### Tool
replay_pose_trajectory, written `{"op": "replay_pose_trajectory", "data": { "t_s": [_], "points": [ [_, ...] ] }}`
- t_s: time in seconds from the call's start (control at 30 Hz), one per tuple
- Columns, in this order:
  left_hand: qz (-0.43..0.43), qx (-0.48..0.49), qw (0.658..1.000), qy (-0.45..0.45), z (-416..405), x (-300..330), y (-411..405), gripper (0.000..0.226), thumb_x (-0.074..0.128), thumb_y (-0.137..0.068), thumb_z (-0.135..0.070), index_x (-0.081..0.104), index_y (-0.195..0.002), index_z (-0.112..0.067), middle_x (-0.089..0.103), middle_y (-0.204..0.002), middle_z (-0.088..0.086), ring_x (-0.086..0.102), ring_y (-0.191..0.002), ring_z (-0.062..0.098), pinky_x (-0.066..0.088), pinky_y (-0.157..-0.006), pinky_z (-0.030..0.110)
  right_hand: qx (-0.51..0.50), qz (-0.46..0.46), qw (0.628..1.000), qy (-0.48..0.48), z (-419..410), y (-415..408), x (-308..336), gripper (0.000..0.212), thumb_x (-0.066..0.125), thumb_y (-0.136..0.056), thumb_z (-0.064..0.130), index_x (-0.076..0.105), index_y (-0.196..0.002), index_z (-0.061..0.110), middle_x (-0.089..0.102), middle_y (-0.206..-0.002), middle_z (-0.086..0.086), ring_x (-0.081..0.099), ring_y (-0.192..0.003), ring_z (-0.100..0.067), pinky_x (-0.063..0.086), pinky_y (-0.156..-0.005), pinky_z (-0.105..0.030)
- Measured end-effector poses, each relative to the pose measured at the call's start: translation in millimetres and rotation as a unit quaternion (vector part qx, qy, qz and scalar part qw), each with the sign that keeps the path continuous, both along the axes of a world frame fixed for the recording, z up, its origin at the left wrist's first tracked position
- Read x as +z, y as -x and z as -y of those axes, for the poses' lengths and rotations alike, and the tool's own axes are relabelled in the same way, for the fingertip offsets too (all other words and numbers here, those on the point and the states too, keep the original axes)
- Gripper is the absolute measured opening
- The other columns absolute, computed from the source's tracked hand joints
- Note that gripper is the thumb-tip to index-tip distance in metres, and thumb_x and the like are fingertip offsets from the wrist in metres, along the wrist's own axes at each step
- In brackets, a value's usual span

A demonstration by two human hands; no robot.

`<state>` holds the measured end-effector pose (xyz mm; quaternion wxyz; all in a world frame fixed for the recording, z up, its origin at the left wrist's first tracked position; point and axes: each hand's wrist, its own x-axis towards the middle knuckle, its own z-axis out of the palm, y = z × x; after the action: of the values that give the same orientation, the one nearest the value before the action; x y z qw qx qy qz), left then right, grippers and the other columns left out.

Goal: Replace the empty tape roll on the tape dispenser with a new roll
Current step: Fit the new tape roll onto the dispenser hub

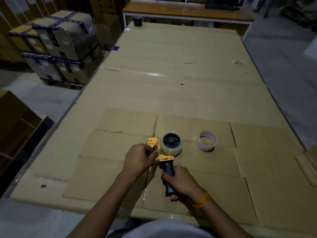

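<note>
Hands [181,182] apparently around tape dispenser [164,152]

Dim warehouse, grey floor [42,98], stacked taped boxes [56,47], wooden bench [187,11]

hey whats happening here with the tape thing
A person is loading a tape dispenser. The right hand grips its black handle, while the left hand works at the yellow front end. A clear tape roll already sits on the hub, and the empty core lies on the cardboard to its right.
</note>
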<state>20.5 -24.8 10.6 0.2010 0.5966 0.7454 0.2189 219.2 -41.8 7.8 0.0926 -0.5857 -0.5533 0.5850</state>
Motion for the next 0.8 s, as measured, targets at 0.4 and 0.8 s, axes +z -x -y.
{"op": "replay_pose_trajectory", "data": {
  "t_s": [0.4, 0.8],
  "points": [
    [-0.171, 0.031, 0.979, 0.103, -45, 22, -54, 0.023, 0.079, -0.072, -0.03, 0.059, -0.071, -0.018, 0.067, -0.076, 0.005, 0.073, -0.077, 0.031, 0.042, -0.06, 0.028, -0.02, 0.001, 0.999, -0.031, 4, -5, -8, 0.035, 0.069, -0.096, 0.037, 0.066, -0.098, 0.002, 0.071, -0.078, -0.025, 0.067, -0.049, -0.039, 0.06, -0.05, -0.053],
    [-0.179, 0.056, 0.974, 0.125, -50, 6, -48, 0.014, 0.08, -0.077, -0.022, 0.077, -0.089, -0.015, 0.078, -0.09, 0.007, 0.079, -0.086, 0.027, 0.053, -0.064, 0.029, -0.021, 0.012, 0.999, -0.034, 5, -4, -10, 0.025, 0.069, -0.098, 0.033, 0.066, -0.1, 0.009, 0.074, -0.087, -0.018, 0.069, -0.05, -0.028, 0.065, -0.052, -0.045]
  ]
}}
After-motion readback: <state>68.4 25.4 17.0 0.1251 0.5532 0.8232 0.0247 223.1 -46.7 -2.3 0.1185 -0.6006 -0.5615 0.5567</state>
